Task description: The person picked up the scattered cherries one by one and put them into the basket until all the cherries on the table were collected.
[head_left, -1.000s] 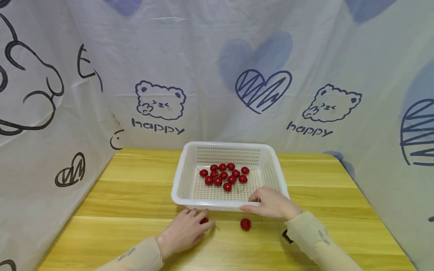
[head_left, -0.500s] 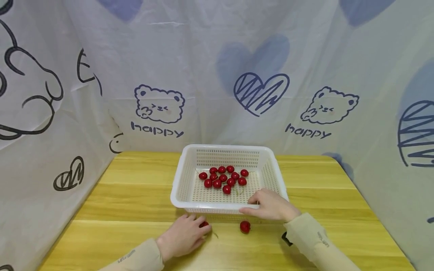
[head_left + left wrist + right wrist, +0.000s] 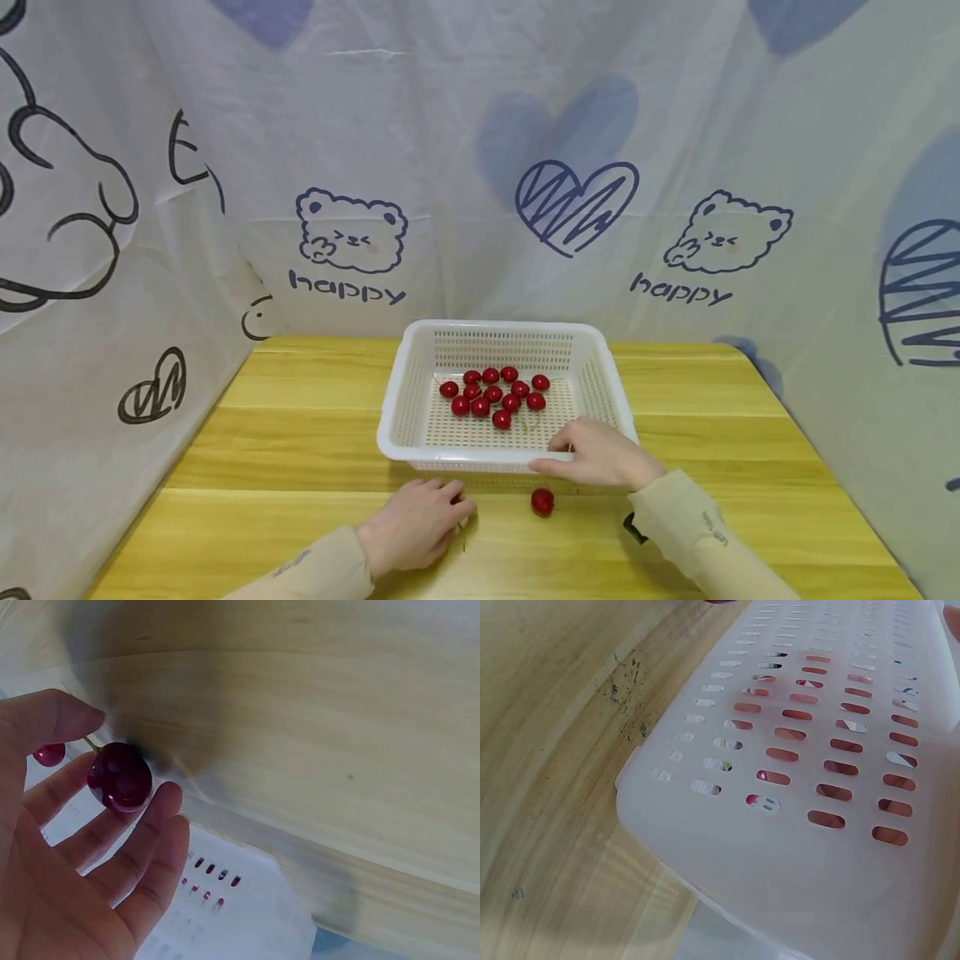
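Observation:
A white slotted plastic basket (image 3: 397, 400) stands on the table with several red cherries (image 3: 480, 407) inside. My right hand (image 3: 600, 454) grips its near rim at the right, fingers inside and thumb outside. In the right wrist view, fingers show through the slots of the basket wall (image 3: 727, 847). In front of the basket, my left hand (image 3: 416, 525) is low over the table, its fingers curled about a dark red cherry (image 3: 120, 777) with a green stem. From the head view that cherry is mostly hidden. Another loose cherry (image 3: 542, 502) lies between the hands.
A yellow wood-grain table (image 3: 300, 417) carries everything. Behind it and at the sides hangs a pale cloth (image 3: 465, 250) printed with bears and hearts. Inside the basket, thin green stems (image 3: 527, 425) lie near the cherries.
My left hand has shifted slightly, and its fingers now cover the cherry that showed between them earlier. The right hand stays on the basket rim. The head view has tilted a little.

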Demonstrator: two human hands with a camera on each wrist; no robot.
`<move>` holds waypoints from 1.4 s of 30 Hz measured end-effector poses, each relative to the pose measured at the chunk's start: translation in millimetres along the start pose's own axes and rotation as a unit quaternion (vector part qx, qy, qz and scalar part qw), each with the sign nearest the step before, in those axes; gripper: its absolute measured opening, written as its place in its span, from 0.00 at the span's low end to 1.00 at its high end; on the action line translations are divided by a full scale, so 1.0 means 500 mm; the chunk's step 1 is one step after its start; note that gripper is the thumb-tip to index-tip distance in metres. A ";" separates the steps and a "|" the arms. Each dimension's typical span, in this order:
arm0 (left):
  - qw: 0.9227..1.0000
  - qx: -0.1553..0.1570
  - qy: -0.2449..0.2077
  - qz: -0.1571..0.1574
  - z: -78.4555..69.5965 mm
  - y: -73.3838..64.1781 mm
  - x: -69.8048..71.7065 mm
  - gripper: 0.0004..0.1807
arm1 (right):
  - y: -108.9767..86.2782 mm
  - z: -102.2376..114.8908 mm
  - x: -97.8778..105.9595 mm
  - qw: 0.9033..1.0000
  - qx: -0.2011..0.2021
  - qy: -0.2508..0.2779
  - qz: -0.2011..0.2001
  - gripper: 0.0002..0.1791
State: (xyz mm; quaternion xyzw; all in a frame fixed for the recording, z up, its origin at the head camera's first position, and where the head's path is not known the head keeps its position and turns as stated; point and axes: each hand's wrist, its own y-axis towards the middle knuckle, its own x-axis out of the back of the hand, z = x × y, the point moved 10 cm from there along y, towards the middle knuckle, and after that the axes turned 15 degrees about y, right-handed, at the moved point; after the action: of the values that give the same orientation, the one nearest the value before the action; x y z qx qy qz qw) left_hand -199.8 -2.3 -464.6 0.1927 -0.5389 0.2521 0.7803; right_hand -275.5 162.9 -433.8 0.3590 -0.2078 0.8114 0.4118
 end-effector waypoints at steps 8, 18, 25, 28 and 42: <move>1.000 -0.011 0.004 0.012 -0.008 0.015 -0.006 0.11 | -0.001 0.000 0.000 1.000 -0.002 0.001 -0.001 0.26; 0.999 -0.021 0.024 0.041 -0.011 0.022 -0.013 0.15 | 0.000 -0.001 0.001 1.000 -0.007 0.001 -0.002 0.26; 0.997 -0.023 0.038 0.059 -0.012 0.016 -0.010 0.14 | 0.000 0.000 0.000 1.000 -0.002 -0.001 0.000 0.27; 0.997 -0.023 0.037 0.067 -0.013 0.014 -0.009 0.11 | 0.000 0.000 0.000 1.000 -0.002 -0.001 0.000 0.27; 0.996 -0.049 -0.016 0.067 -0.011 0.014 0.042 0.11 | -0.001 0.002 0.000 1.000 0.003 0.002 -0.001 0.27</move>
State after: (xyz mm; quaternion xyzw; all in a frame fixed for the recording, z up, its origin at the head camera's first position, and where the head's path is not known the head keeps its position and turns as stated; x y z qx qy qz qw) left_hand -193.8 10.3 -446.7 0.1217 -0.5745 0.2744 0.7614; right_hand -274.7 162.7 -433.2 0.3592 -0.2040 0.8123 0.4117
